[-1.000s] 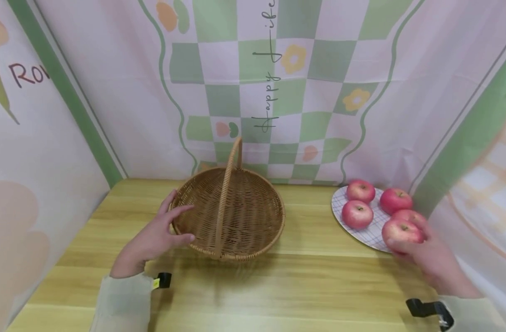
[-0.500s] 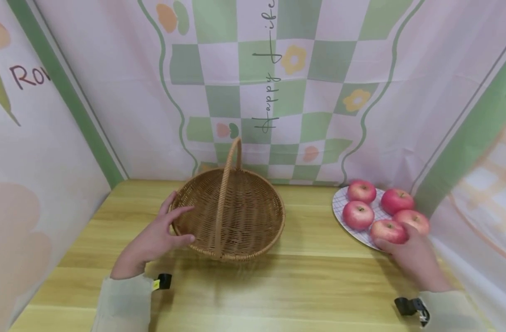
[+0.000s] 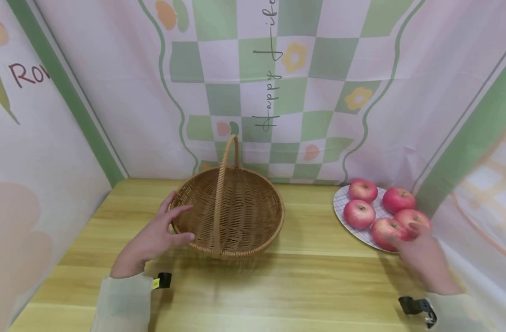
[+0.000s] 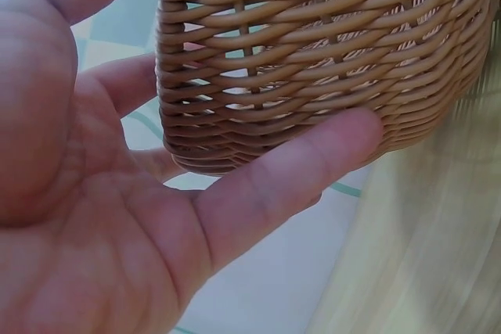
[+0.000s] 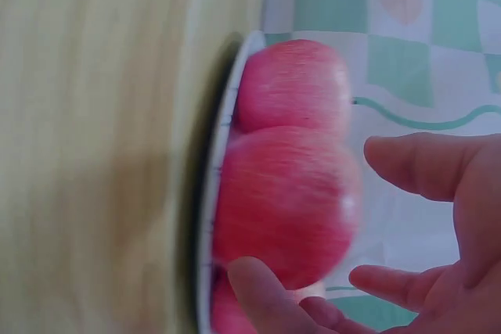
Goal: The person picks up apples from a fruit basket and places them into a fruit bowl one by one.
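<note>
At the left side of a wicker basket [image 3: 253,216], my left hand [image 3: 153,237] rests with its thumb and one finger reaching over the rim. In the left wrist view a straight finger [image 4: 290,177] lies along the woven outer wall. The basket's arched handle [image 3: 219,193] stands up, and no fruit shows inside. My right hand [image 3: 427,253] is spread beside the front red apple [image 3: 385,230] on a round plate [image 3: 339,203]. In the right wrist view, gaps show between that apple [image 5: 286,201] and several fingers; one fingertip [image 5: 250,271] overlaps its lower edge, contact unclear.
More apples [image 3: 359,214] share the plate with its blue grid pattern. Both plate and basket stand on a wooden table [image 3: 302,286]. A printed curtain [image 3: 294,92] hangs behind the table, and more fabric [image 3: 477,203] borders it at the right.
My right hand has set an apple down at the plate's front, let go of it and drawn slightly back. The basket has tilted or shifted very slightly; my left hand stays at its rim.
</note>
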`<action>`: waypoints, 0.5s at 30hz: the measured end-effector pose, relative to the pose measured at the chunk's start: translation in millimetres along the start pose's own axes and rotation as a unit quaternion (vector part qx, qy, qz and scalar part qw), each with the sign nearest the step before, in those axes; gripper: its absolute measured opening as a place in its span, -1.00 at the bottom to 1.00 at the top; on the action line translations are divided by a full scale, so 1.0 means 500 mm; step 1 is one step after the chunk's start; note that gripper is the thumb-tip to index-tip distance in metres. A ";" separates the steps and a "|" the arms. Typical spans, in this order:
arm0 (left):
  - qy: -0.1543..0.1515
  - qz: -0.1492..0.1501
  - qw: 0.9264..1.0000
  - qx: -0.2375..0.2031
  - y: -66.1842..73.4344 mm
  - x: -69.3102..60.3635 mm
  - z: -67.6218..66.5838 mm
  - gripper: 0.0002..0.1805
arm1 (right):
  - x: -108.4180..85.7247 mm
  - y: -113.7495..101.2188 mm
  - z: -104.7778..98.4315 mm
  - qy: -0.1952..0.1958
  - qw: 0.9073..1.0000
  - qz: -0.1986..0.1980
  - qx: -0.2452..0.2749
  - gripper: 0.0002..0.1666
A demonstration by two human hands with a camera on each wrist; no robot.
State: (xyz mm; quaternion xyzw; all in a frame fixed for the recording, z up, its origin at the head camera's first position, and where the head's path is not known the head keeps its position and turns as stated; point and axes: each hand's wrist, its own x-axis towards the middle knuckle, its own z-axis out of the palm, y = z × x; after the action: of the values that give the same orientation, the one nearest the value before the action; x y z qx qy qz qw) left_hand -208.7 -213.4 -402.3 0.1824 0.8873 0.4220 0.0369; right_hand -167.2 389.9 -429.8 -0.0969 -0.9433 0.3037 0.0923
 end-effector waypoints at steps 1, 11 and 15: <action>-0.001 0.000 1.000 -0.002 0.000 0.000 0.000 -0.19 | -0.002 -0.003 -0.005 0.006 1.000 0.003 0.001 -0.04; -0.004 -0.020 0.999 -0.045 -0.007 -0.004 -0.005 -0.16 | -0.016 -0.067 -0.041 0.041 0.999 0.014 0.023 -0.02; -0.020 -0.053 0.992 -0.114 -0.017 0.000 -0.004 -0.12 | -0.022 -0.097 -0.039 0.043 0.998 -0.001 0.036 -0.04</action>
State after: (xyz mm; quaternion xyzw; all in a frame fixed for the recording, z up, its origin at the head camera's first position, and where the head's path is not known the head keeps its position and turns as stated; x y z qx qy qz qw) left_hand -211.9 -219.8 -407.2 0.1385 0.8410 0.5139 0.0973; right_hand -158.1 359.3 -386.8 -0.1061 -0.9271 0.3327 0.1364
